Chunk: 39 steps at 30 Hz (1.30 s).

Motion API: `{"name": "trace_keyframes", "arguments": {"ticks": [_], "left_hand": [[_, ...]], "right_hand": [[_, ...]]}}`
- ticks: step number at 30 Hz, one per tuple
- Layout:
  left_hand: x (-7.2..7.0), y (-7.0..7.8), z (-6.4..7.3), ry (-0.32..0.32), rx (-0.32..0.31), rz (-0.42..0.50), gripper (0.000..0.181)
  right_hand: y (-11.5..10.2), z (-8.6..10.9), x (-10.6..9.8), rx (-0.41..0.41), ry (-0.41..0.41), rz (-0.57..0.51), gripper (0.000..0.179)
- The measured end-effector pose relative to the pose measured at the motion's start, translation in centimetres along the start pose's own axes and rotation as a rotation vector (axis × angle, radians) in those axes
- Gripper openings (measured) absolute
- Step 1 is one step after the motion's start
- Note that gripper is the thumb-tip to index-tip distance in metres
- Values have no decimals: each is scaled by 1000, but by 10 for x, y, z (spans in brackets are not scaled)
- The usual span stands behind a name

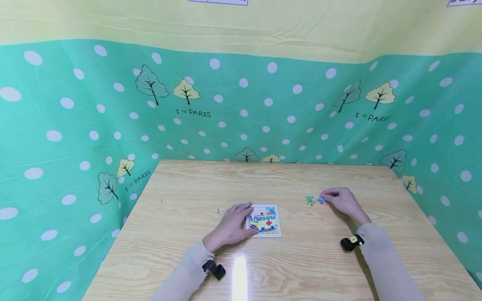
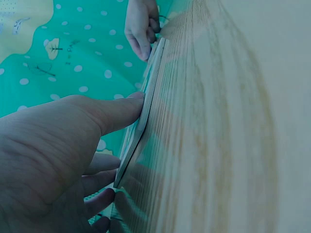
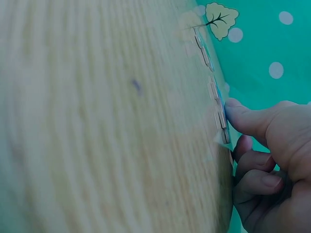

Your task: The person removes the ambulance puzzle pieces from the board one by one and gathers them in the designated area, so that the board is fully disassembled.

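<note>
A square jigsaw puzzle (image 1: pixel 268 223) in a white frame lies flat on the wooden table, showing a yellow ambulance with a red cross. My left hand (image 1: pixel 231 225) holds its left side, thumb at the near edge and fingers toward the far corner. In the left wrist view the thumb (image 2: pixel 121 110) lies against the frame's edge (image 2: pixel 146 114). To the right, my right hand (image 1: pixel 344 202) pinches a small blue puzzle piece (image 1: pixel 322 200) at the tabletop. The thumb (image 3: pixel 245 116) touches this piece in the right wrist view. Beside it lies a green puzzle piece (image 1: pixel 309 200).
The light wooden table (image 1: pixel 211 179) meets a green dotted curtain (image 1: pixel 248 125) at its back and sides. Small dark marks show on the tabletop left of the puzzle. A bright light reflection lies near the front.
</note>
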<state>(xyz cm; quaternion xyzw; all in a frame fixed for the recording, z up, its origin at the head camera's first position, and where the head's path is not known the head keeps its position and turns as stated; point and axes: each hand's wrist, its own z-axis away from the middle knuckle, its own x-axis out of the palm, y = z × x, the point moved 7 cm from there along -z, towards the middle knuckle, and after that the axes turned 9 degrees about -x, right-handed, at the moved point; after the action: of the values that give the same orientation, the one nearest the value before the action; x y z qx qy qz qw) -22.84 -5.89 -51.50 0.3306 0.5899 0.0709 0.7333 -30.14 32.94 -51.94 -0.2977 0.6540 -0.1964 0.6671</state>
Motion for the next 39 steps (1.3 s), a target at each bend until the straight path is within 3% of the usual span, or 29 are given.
{"name": "trace_keyframes", "arguments": {"ticks": [27,39], "left_hand": [[1,-2,-1,-9,-11,-5,80],[2,-2,1,-3,-9,-5,81]], "right_hand": [[0,1,1,31,64,-43,39],[-23,8,6,8,90,-127,41]]}}
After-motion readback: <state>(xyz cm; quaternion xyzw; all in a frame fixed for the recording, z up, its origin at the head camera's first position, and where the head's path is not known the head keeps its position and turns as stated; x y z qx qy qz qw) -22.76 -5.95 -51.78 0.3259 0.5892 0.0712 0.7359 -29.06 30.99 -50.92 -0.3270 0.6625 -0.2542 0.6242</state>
